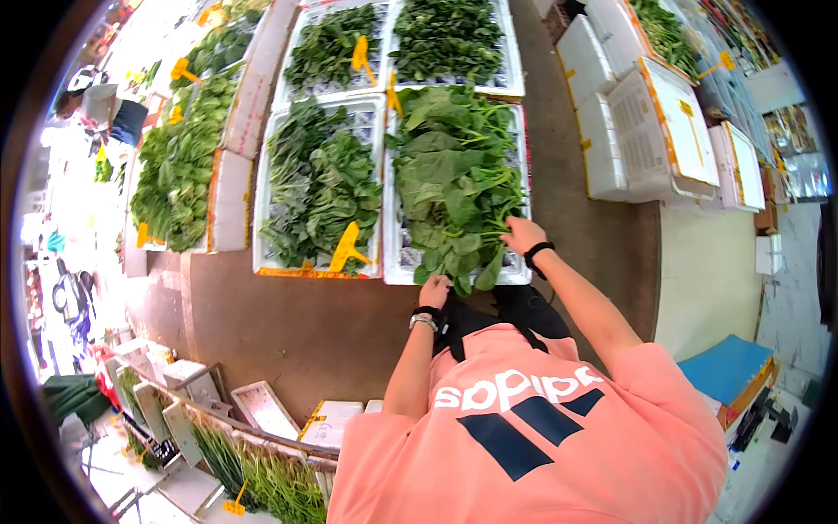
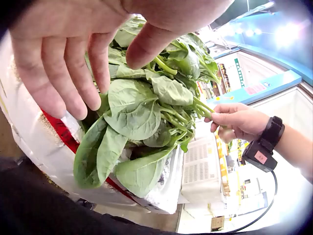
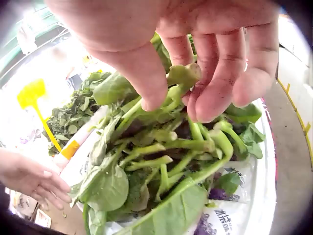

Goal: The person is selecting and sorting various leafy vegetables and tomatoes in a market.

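Broad-leaved greens with thick stems (image 1: 454, 166) fill the white foam box (image 1: 410, 272) in front of me. My right hand (image 1: 524, 234) is at the box's right side, pinching a cut stem (image 3: 182, 78) between thumb and fingers in the right wrist view. More cut stem ends (image 3: 161, 161) point out below it. My left hand (image 1: 434, 290) is by the near edge of the box. In the left wrist view its fingers (image 2: 73, 73) extend loosely beside a large leaf (image 2: 132, 110), with nothing gripped. Printed packs (image 3: 230, 213) lie under the greens.
To the left stands another foam box of leafy greens (image 1: 319, 183) with a yellow tag (image 1: 349, 248). Two more boxes of greens are behind. Stacked white crates (image 1: 642, 131) line the right side, across a strip of brown floor (image 1: 567, 175).
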Available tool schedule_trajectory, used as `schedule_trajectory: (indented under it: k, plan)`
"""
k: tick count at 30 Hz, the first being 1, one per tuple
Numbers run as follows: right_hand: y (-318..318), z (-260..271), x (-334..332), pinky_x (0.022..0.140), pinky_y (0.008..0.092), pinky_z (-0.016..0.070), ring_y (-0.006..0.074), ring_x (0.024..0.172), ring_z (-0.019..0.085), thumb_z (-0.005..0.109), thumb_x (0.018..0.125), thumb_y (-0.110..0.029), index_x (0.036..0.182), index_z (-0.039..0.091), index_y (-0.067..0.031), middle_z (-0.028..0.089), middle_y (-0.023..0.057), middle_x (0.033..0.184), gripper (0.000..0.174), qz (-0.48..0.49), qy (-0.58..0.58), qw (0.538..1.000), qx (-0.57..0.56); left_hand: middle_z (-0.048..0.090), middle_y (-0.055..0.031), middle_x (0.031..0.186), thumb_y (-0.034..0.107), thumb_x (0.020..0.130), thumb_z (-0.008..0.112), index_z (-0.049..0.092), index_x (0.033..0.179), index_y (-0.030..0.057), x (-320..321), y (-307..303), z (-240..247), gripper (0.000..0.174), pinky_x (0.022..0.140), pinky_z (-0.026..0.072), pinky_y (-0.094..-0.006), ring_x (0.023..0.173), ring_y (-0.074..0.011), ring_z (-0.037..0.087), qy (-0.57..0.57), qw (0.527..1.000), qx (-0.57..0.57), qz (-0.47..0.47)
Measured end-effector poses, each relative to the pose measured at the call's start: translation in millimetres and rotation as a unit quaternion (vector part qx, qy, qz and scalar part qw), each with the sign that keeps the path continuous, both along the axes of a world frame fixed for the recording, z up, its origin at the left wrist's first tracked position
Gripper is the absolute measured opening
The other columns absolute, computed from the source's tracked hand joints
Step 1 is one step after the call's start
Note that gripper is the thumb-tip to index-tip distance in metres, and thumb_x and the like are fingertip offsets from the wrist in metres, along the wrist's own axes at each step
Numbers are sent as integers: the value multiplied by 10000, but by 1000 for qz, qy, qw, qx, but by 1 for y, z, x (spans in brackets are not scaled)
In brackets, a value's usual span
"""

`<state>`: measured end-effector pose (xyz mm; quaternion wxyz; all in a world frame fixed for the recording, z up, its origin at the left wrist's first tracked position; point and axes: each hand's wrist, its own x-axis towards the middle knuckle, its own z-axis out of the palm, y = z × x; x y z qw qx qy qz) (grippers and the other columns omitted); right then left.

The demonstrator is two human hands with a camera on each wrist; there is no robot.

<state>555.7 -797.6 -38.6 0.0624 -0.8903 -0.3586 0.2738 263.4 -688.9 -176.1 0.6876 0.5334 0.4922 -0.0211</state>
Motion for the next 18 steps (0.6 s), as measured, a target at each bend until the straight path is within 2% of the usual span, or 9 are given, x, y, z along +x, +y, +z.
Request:
schedule_trajectory:
  k: [4,5,7,9,11,15,16,17,18]
  plan:
    - [-25,-20,4,889,522,546,402,1064,684,745,898,-322,1223,666,-106,735,195,1109,398,-31,54,998,-5,712,-39,872,259,1024,603,703,1139,27,-11,-5,-25,278,598,497,-269,713,-110,632,31,999,34,-10]
    - [-32,-26,3,892,520,544,403,1064,683,743,901,-318,1238,663,-116,735,193,1100,401,-32,66,997,7,767,-110,959,301,988,604,717,1084,0,-10,-5,-7,336,839,552,-347,866,-204,722,46,999,19,4]
    - [-45,-31,-4,889,512,547,411,1036,683,737,903,-291,1396,553,-152,725,203,1079,544,-29,55,997,35,769,-106,950,315,992,610,722,1060,7,-14,-7,-24,335,833,553,-343,858,-201,723,48,999,15,-4]
    - [-56,-16,-10,869,492,554,398,1006,690,744,896,-272,1455,484,-143,721,199,1073,630,-37,75,994,72,769,-105,943,331,996,617,727,1053,15,-17,-8,-23,339,833,553,-343,860,-197,723,50,999,2,-4]
    - [-69,-7,-13,846,472,557,376,985,697,755,886,-253,1472,455,-119,724,172,1041,672,-75,75,986,126,768,-106,948,338,998,622,728,1052,18,-20,-10,-24,341,834,554,-347,857,-199,721,66,998,9,-10]
    - [-114,-9,4,836,467,554,360,965,702,754,883,-225,1434,474,-87,733,141,991,633,-110,83,983,125,759,-95,915,284,964,623,736,1058,18,-21,-12,-16,303,806,550,-353,825,-200,710,41,999,7,-2]
    - [-131,-16,10,806,432,562,313,860,709,739,907,-192,1456,455,-77,744,135,943,629,-107,65,981,148,753,-84,894,267,960,613,737,1051,13,-19,-12,-16,297,786,547,-340,804,-184,696,61,998,3,-21]
    - [-147,-20,17,810,434,566,317,875,717,737,908,-198,1442,469,-69,750,140,935,611,-120,74,978,152,747,-79,871,287,964,621,737,1041,5,-18,-13,-15,314,768,543,-328,793,-168,685,60,997,22,-38]
    - [-163,-16,24,813,432,568,316,879,720,737,907,-198,1429,482,-68,751,138,934,595,-136,70,976,153,747,-73,863,310,976,622,734,1027,-7,-15,-18,-19,340,756,541,-322,785,-160,678,45,999,6,-11]
